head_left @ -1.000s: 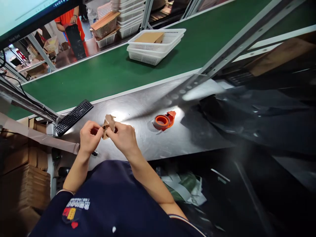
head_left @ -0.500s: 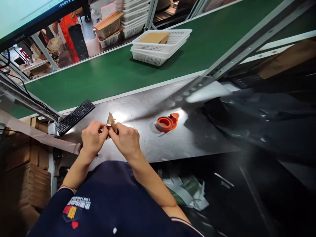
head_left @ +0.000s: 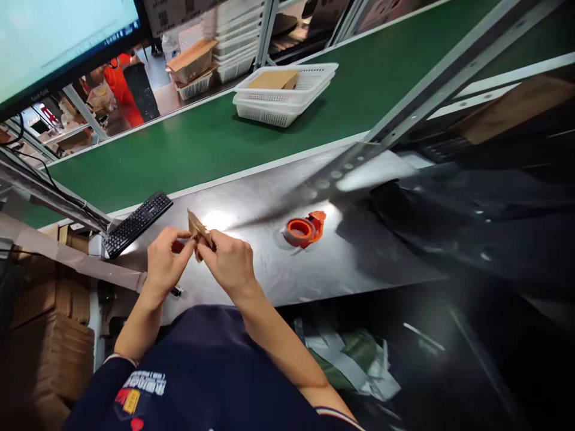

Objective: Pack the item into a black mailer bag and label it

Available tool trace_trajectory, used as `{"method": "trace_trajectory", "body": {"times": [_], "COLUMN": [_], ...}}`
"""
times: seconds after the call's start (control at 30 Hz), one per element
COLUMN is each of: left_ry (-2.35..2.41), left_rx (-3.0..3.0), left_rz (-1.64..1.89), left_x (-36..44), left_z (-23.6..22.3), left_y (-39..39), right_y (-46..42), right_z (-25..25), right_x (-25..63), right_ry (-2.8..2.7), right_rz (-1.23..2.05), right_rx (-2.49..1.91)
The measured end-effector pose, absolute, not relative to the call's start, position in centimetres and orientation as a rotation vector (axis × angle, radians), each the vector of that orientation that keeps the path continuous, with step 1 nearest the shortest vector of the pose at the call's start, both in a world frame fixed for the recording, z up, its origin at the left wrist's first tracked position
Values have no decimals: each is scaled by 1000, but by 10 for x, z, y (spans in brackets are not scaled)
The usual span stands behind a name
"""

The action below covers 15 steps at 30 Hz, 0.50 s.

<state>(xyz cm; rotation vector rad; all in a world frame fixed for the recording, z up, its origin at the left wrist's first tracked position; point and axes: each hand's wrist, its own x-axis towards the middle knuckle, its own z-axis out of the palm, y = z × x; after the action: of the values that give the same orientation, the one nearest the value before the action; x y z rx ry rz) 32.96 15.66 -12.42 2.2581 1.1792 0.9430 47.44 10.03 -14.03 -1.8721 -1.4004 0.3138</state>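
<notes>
Your left hand [head_left: 167, 260] pinches the brown scrap [head_left: 200, 233] at its left side, thumb against forefinger, other fingers curled in. Your right hand [head_left: 230, 260] pinches its right side, thumb and forefinger together, other fingers folded. Scrap is between your hands, held up over the near left part of the metal bench [head_left: 269, 269]; whether its lower end touches the bench, can't tell.

Changed since the earlier frames: the scrap's top stood up in a point half a second ago, now it leans toward your left hand and looks longer and flatter. Its shiny patch from that frame doesn't show now. Your hands stay close together, same grip overall. The small black-tipped item [head_left: 176, 291] by your left wrist shows again; it was mostly hidden a moment ago.

View tipped a bit, so more of the monitor [head_left: 67, 42] shows, and the person in orange [head_left: 121, 90] is more covered by it.

Same as before: orange tape dispenser [head_left: 305, 231] on the bench, well right of your hands; keyboard [head_left: 138, 224] slanted beyond your left hand; white baskets [head_left: 274, 111], nested, cardboard [head_left: 274, 79] in the top one, on the green belt [head_left: 188, 149].
</notes>
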Motion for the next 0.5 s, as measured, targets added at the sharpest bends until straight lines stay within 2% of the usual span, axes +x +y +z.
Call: {"method": "trace_trajectory", "body": {"times": [0.2, 0.5], "left_ry": [1372, 1373], "left_rx": [2181, 2314], "left_rz": [672, 348], "left_x": [334, 354], "left_z": [-133, -199], "left_y": [163, 192], "right_y": [102, 136], "right_z": [-150, -241], "right_x": [465, 479], "right_ry": [-1547, -1635], "right_rz": [216, -47], "right_rx": [-1943, -2076]}}
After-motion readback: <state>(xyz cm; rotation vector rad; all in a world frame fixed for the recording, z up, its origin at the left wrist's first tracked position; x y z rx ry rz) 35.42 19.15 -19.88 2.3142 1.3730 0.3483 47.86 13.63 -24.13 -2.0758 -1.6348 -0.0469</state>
